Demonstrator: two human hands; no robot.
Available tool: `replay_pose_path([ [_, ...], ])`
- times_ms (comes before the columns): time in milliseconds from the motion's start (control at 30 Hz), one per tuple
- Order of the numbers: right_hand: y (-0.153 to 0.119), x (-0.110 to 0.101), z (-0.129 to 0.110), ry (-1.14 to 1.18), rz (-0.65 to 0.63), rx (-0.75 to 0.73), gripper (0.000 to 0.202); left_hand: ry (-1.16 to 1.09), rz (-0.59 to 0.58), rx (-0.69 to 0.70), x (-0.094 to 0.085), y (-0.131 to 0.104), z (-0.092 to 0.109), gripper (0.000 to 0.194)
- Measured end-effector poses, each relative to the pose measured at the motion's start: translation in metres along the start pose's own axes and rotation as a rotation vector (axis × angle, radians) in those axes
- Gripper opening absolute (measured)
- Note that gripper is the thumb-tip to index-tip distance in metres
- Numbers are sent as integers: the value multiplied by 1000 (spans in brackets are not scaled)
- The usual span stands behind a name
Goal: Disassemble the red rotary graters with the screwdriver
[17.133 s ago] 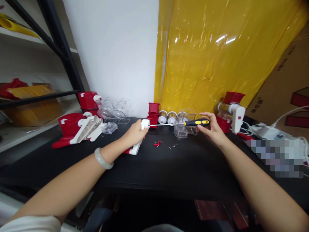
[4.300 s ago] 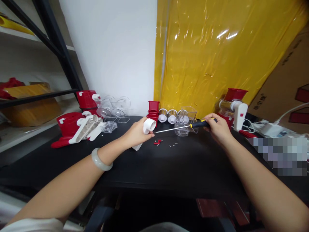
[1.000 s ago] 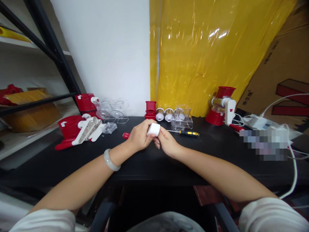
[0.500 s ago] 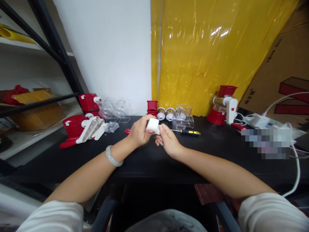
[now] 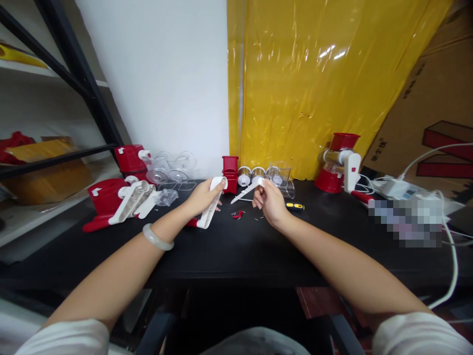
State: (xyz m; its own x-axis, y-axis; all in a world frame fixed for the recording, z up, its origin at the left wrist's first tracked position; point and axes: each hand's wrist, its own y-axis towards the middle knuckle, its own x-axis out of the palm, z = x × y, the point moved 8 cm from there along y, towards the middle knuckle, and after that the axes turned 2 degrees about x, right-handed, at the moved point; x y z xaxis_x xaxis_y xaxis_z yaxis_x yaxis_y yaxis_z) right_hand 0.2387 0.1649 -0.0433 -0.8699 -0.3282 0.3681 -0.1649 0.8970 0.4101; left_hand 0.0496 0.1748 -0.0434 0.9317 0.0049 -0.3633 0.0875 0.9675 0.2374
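Observation:
My left hand (image 5: 201,198) is closed around a white crank handle (image 5: 210,215), which tilts down to its red grip near the table. A slim, flat white plastic cover (image 5: 244,192) is pinched by one end in my right hand (image 5: 274,204), its pointed end toward the left hand. The two white pieces are apart. Below and between the hands, small red parts (image 5: 238,215) and several tiny screws lie on the black table (image 5: 236,251). A yellow-and-black screwdriver (image 5: 295,206) rests behind my right hand, its shaft partly hidden.
Red grater bases (image 5: 107,197) with white handles stand at left, beside clear plastic parts (image 5: 172,170). A red hopper (image 5: 230,170) and metal grater drums (image 5: 257,175) line the back. An assembled rotary grater (image 5: 334,162), white cables (image 5: 456,256) and a cardboard box (image 5: 414,108) are at right.
My hands were together around the white plastic and have moved apart. The flat cover is now separate from the crank handle, and the small parts on the table have come into view.

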Motion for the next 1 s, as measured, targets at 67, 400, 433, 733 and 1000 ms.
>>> replay_pose_path([
  [67,2,-2,1,7,16,7,38,59,-24,6,2,1,-5,54],
  [400,3,-6,11,-20,39,37,39,589,-45,310,14,-2,-3,68],
  [433,3,-6,13,-23,34,39,39,594,-53,312,16,-3,-4,67],
  [733,-4,4,23,-48,-32,84,41,670,-61,263,21,-6,-6,62],
  [1000,-7,11,26,-91,-59,90,42,631,-68,298,32,-6,-6,49],
])
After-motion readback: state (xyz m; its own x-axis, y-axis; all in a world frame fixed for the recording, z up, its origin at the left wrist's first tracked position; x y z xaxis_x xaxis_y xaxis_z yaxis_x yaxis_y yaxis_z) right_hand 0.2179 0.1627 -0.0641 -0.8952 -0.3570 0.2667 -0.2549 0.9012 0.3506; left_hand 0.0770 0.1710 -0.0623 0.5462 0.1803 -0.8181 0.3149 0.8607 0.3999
